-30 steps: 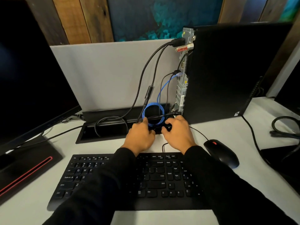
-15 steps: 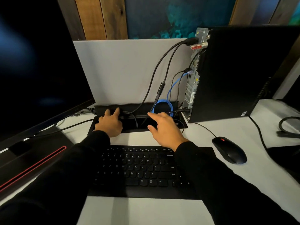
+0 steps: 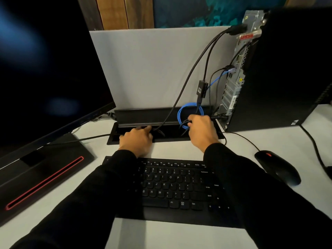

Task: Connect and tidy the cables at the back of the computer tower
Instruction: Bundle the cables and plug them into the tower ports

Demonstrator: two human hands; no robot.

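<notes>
The tower (image 3: 287,69) stands upright on the white desk (image 3: 179,236), its back panel facing the grey divider (image 3: 152,69). Several black cables (image 3: 192,72) run from that panel down into the open black cable tray (image 3: 206,137) set in the desk just beside the tower's base. A blue cable (image 3: 190,112) leaves the panel and forms a coil standing over the tray. The right hand (image 3: 202,130) is at the tray's tower end, fingers curled round a bunch of black cables at the foot of the blue coil. The left hand (image 3: 137,139) rests on the tray farther from the tower, fingers loosely extended onto the tray's raised lid, one fingertip beside a black cable. A keyboard (image 3: 176,187) lies under both sleeves, and a mouse (image 3: 277,167) sits in front of the tower.
</notes>
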